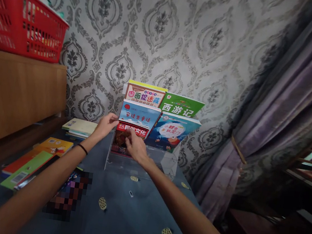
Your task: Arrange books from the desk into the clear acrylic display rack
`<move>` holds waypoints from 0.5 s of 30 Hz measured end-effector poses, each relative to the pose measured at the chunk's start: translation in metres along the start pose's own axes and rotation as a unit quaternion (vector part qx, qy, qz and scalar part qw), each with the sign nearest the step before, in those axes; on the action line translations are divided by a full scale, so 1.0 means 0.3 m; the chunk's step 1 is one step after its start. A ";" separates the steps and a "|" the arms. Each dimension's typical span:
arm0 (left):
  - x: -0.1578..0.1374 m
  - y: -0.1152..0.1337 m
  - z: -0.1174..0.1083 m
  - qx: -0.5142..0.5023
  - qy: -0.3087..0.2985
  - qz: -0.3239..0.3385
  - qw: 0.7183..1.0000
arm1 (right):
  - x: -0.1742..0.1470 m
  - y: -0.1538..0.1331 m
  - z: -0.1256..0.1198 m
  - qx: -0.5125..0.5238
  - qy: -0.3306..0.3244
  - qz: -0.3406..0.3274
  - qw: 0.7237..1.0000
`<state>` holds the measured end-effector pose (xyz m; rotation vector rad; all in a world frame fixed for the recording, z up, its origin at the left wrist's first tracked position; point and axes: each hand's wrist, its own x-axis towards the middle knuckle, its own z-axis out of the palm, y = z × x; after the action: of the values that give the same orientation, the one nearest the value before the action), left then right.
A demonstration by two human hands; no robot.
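Note:
A clear plastic book stand (164,161) holds several picture books in tiers. In its front left place stands a dark book with a red title band (139,130). My left hand (108,123) has its fingers bent at that book's upper left edge and appears to grip it. Against the front cover rests my right hand (136,147), fingers bent and a little apart, not wrapped round anything visible. Behind the red-banded book is a light blue book (141,113), and a pink-brown book (144,95) rises at the back. On the right stand a dark blue book (168,130) and a green book (181,104).
Several books, among them an orange one (55,145) and a green one (26,174), lie on the blue-covered table (133,231) at left. A pale book stack (81,126) sits behind them. A red basket (42,29) tops the wooden cabinet (15,96). Purple curtain (232,175) hangs right.

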<state>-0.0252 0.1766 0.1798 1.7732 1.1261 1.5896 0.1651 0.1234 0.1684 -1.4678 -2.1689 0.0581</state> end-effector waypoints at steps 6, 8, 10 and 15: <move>-0.012 -0.005 0.026 0.054 0.032 0.021 0.998 | -0.003 -0.004 -0.001 -0.005 -0.004 0.004 1.000; -0.014 -0.003 0.028 0.064 0.040 0.027 0.997 | -0.006 -0.003 0.000 -0.003 -0.004 0.001 1.000; -0.015 0.003 0.028 0.070 0.040 0.025 0.996 | -0.012 -0.003 0.000 0.002 -0.002 -0.003 1.000; -0.064 0.034 0.024 0.115 0.034 0.021 0.993 | -0.031 0.003 -0.008 0.033 0.001 -0.029 0.999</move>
<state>-0.0151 0.1562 0.1761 1.9103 1.3600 1.6106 0.1696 0.1151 0.1664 -1.3663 -2.1857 0.1076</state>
